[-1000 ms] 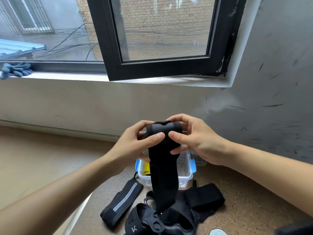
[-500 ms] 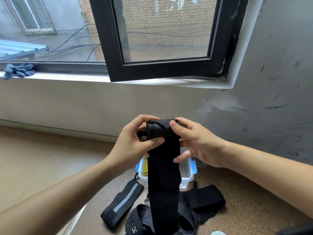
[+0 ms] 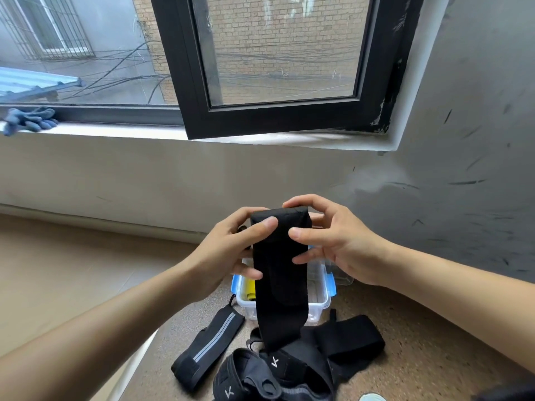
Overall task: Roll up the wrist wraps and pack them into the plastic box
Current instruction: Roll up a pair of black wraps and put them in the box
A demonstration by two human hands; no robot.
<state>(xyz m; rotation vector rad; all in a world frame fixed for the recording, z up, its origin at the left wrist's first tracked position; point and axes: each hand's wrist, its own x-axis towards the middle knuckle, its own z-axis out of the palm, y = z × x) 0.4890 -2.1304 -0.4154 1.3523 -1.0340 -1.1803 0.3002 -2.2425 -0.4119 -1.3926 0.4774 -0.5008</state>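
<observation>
Left hand point(image 3: 228, 250): clamped on the rolled top end of the wrist wrap point(image 3: 279, 285); thumb on the front, fingers behind.
Right hand point(image 3: 338, 244): pinches the same roll; forefinger over the top, thumb on the front.
Wrap position: held in the air, hiding part of the plastic box point(image 3: 325, 299); its tail hangs to the pile of straps point(image 3: 347, 340) on the desk point(image 3: 419, 342).
Change: within the last second the right thumb left the front, then returned; the tail looks marginally shorter.
Meaning: rolling is at an early stage; most of the length remains unrolled and nothing of this wrap is packed.
Markings: a white "K"-like logo point(image 3: 275, 362) on one strap; no other legible text.
</observation>
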